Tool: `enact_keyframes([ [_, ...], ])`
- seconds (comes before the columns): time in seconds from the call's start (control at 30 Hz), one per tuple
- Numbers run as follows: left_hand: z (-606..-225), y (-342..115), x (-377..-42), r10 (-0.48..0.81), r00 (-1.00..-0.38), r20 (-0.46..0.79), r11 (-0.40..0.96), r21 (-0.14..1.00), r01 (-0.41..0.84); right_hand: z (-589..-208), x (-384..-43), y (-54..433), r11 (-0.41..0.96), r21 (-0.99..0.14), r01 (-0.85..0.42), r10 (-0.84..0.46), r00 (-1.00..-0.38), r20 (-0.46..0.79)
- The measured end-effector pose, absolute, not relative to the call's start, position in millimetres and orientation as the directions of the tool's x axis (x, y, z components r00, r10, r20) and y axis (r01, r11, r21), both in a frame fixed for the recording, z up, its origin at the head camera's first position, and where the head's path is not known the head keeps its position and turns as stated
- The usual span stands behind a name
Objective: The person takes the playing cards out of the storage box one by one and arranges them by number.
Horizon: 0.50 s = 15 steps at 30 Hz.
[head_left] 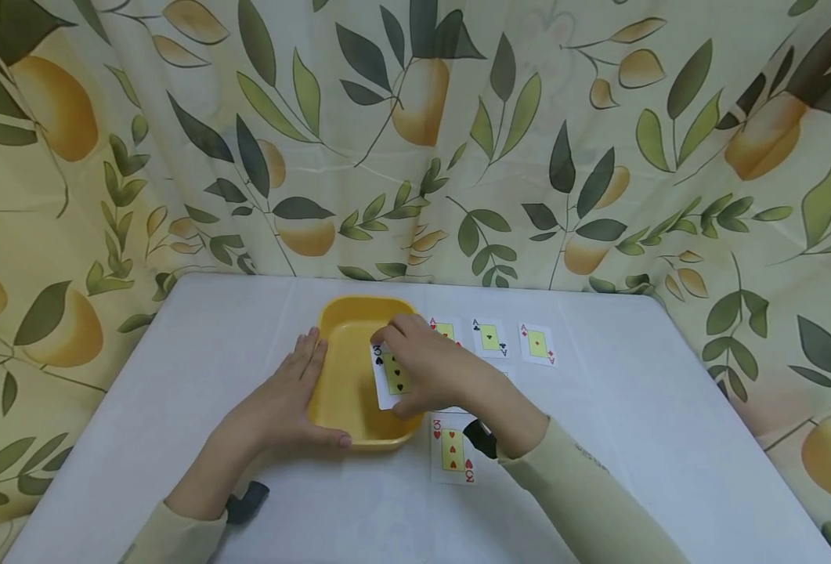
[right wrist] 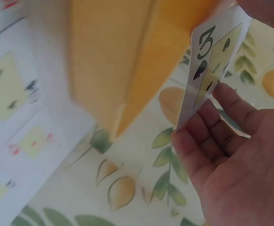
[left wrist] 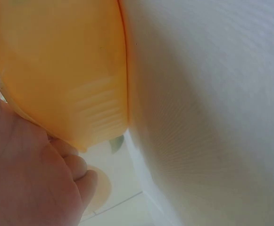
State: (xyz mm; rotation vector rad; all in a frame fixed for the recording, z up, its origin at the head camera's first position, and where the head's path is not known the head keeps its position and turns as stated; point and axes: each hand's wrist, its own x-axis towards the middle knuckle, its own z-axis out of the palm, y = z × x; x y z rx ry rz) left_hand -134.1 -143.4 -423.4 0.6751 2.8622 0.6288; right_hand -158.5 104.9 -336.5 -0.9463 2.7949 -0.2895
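My right hand [head_left: 432, 366] pinches a three of spades playing card [head_left: 389, 380] above the right side of the yellow plastic tray [head_left: 345, 392]. Thumb and fingers hold the card by its opposite ends, and in the right wrist view the card [right wrist: 212, 66] stands tilted, face showing. Against the tray's left side rests my left hand [head_left: 281, 399], its fingers extended along the rim and the thumb at the near edge. The left wrist view shows the tray's outer wall [left wrist: 66, 70] beside the palm. Nothing else is visible inside the tray.
Right of the tray lie face-up cards: an ace of hearts [head_left: 445, 329], an ace of clubs [head_left: 489, 338], an ace of diamonds [head_left: 538, 343] and, nearer, a three of hearts [head_left: 452, 454]. My right forearm partly covers others. A patterned curtain [head_left: 387, 196] hangs behind the white table [head_left: 598, 439].
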Motion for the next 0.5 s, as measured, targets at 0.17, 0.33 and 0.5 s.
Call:
enact_keyframes([
  [0.17,-423,-142,-135,0.458,-0.888,-0.023,0.810,0.422,0.407,-342,-150,131,0.808,-0.222,-0.546,-0.577,-0.810,-0.109],
  [0.33,-425,-143,-136,0.456,-0.890,-0.021,0.813,0.418,0.406,-348,-142,149,0.822,-0.205,-0.531,-0.560,-0.820,-0.118],
  [0.5,-427,-143,-135,0.462,-0.887,-0.020,0.809,0.421,0.411,-353,-132,163,0.847,-0.203,-0.491,-0.522,-0.841,-0.140],
])
